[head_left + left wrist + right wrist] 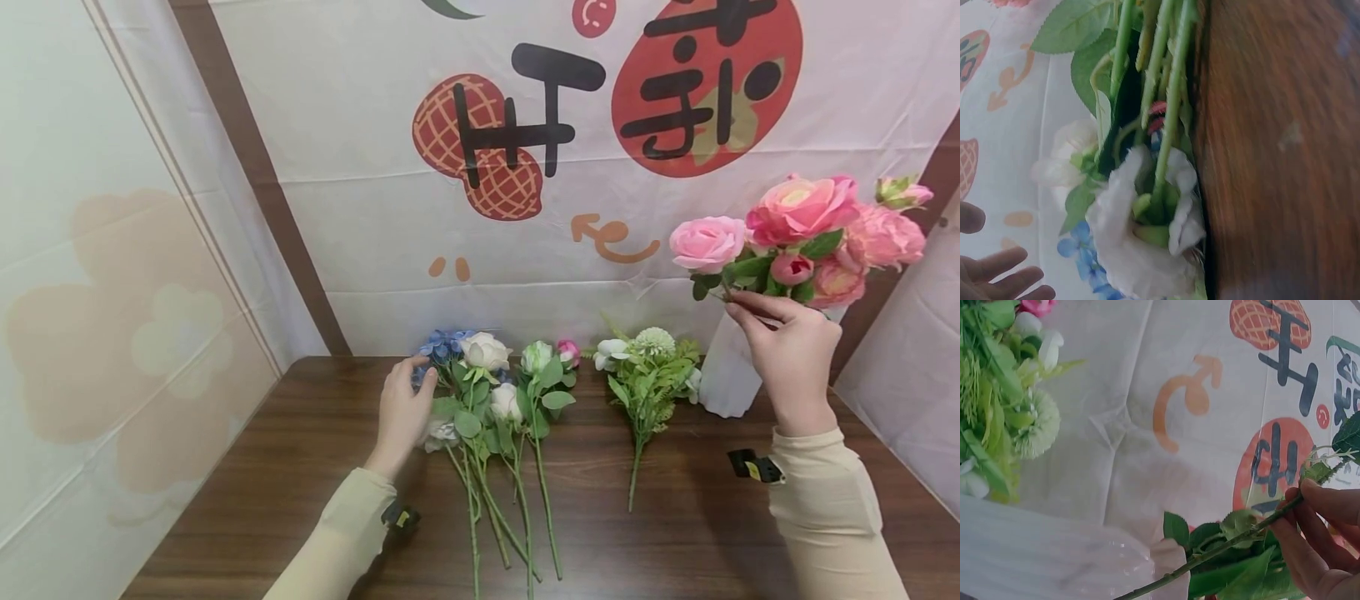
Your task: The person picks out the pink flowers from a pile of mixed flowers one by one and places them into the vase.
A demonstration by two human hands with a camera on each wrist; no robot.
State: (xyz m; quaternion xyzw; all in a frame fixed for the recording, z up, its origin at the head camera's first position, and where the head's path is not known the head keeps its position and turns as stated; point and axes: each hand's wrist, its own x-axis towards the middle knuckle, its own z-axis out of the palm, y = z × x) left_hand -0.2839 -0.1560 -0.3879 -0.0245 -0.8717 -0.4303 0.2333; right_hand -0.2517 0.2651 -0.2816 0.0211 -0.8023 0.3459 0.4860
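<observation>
My right hand [795, 342] pinches the thin green stem [1235, 536] of a flower between thumb and fingers, above the white vase [731, 367]. A light pink rose [707, 243] is just above these fingertips. The stem's lower part crosses the vase rim [1169, 569] in the right wrist view; I cannot tell whether it is inside. Deeper pink peonies [806, 208] cluster behind the hand. My left hand [405, 404], fingers loosely extended and holding nothing visible, is beside blue hydrangea blossoms [446, 344] and a white rose [486, 350] lying on the table.
More white roses [507, 403] and a pink bud [568, 352] lie with stems toward the front of the brown table [300, 492]. A green bunch with a pale pompom flower [655, 342] lies left of the vase. A printed cloth [360, 233] hangs behind.
</observation>
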